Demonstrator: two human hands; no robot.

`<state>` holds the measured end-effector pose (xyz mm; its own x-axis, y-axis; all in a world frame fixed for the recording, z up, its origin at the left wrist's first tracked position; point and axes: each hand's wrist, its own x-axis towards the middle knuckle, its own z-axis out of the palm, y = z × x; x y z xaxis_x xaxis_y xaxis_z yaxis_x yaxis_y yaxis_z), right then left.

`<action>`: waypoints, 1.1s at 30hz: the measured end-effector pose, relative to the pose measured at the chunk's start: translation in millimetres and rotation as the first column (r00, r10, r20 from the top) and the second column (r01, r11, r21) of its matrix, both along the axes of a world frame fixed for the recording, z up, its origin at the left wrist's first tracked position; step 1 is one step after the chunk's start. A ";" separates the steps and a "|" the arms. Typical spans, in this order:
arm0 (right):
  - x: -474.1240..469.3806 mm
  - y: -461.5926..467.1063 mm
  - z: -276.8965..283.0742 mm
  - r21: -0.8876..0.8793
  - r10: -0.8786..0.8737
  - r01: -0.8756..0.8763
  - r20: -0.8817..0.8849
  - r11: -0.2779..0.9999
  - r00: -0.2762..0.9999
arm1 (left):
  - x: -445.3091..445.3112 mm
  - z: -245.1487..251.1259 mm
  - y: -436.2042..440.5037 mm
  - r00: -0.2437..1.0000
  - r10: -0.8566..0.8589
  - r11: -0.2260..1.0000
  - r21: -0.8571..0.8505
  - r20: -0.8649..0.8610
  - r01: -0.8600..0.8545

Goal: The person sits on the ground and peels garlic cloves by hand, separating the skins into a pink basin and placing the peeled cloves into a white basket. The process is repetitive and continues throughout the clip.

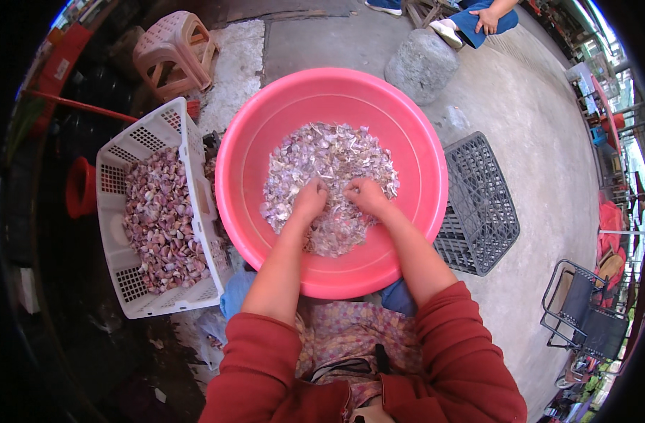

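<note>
A wide pink plastic basin (333,82) stands before me, holding a heap of papery purple-white garlic skins (343,148). My left hand (313,198) reaches into the middle of the heap with its fingers curled down, their tips partly hidden among the skins. Close by on the right, my right hand (364,194) bends its fingers inward over the same heap. Whether either hand grips any skins cannot be made out. To the left of the basin, a white plastic crate (198,195) holds many purple garlic cloves (163,222).
A dark grey plastic crate (481,206) lies right of the basin. Beyond the rim stand a rough stone (423,66) and a pink plastic stool (177,50). Another person's hand (486,20) rests on a knee at the top. A folding chair (587,312) stands far right.
</note>
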<state>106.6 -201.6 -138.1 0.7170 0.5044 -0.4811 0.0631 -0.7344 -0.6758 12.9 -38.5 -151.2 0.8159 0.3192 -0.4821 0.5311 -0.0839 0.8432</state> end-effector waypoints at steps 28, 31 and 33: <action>-44.7 -6.8 -9.7 -0.034 0.471 -0.471 0.104 0.882 0.876 | -23.5 6.9 -15.5 0.873 -0.354 0.695 0.531 -0.334 0.485; -65.3 -5.0 -15.6 -0.247 0.610 -0.569 0.147 0.785 0.778 | -14.6 18.3 -8.2 0.937 -0.299 0.831 0.433 -0.181 0.349; -71.3 -3.4 -21.8 -0.254 0.626 -0.587 0.113 0.769 0.771 | -9.3 32.5 -2.4 0.972 -0.235 0.952 0.203 0.003 0.230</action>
